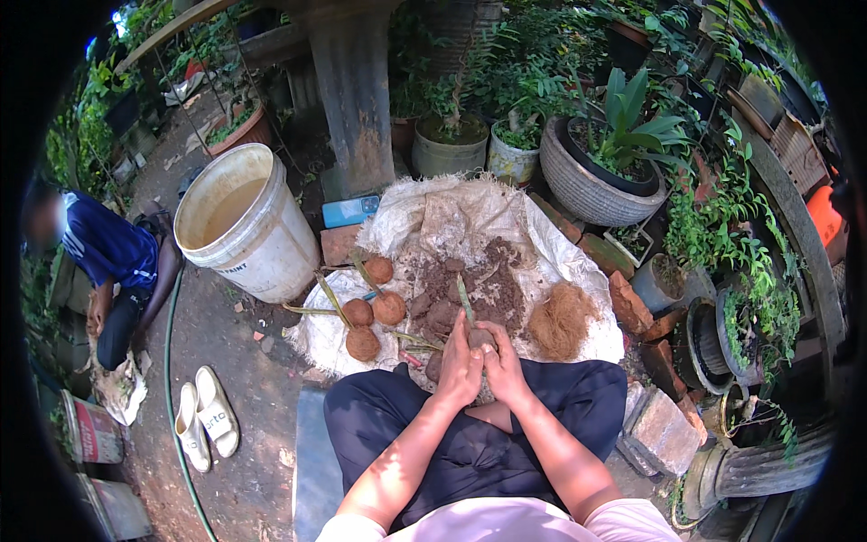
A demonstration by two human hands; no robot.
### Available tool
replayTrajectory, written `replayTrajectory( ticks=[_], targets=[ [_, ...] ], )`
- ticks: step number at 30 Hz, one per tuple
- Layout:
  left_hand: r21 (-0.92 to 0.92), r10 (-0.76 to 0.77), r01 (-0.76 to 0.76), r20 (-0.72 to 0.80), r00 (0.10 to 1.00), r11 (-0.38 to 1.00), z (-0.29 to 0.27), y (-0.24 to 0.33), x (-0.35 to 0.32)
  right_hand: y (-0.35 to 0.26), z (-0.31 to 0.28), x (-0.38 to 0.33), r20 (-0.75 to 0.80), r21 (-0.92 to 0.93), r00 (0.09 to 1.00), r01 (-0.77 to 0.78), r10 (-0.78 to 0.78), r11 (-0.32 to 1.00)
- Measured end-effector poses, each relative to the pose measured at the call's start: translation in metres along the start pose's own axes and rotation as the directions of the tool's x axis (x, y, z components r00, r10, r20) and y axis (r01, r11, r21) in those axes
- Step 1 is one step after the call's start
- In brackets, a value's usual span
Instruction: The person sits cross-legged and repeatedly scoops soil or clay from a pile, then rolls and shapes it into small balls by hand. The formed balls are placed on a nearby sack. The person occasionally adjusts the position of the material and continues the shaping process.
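Observation:
Cupped together in front of my lap, my left hand [461, 372] and my right hand [504, 366] press a brown soil ball [481, 338] between them. A green plant stem [464, 296] stands up out of that ball, leaning slightly left. Both hands are closed around the ball, so its lower part is hidden. Left of my hands lie several round balls wrapped in brown fibre [389, 309], with green stems sticking out. Beyond my hands is loose dark soil [497, 275] with clumps. To the right sits a heap of brown coconut fibre [562, 322].
A white woven sack [542, 212] lies under these things. Behind it at left stand a large white bucket [289, 248] of murky water and a blue phone [350, 211]. Potted plants [591, 185] and bricks [629, 303] border the right. Another person [108, 244] sits far left, near slippers [215, 411] and a hose [170, 388].

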State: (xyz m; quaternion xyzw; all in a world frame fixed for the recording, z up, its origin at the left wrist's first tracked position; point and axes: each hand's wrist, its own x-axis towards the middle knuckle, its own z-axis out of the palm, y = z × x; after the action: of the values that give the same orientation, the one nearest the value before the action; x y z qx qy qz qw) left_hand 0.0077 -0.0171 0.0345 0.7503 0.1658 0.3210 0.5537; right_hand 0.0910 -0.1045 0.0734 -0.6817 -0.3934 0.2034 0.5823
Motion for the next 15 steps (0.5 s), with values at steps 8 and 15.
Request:
replayTrajectory(
  ticks=[8, 15],
  targets=[
    [-0.268, -0.320, 0.350, 0.148, 0.936, 0.898, 0.018, -0.021, -0.006, 0.014, -0.010, -0.009, 0.012, -0.105, 0.995, 0.103, -0.102, 0.989],
    [-0.198, -0.423, 0.462, 0.212, 0.881, 0.864, 0.017, -0.028, -0.012, 0.036, -0.025, -0.018, 0.101, -0.017, 0.992, 0.076, -0.073, 0.997]
  ],
)
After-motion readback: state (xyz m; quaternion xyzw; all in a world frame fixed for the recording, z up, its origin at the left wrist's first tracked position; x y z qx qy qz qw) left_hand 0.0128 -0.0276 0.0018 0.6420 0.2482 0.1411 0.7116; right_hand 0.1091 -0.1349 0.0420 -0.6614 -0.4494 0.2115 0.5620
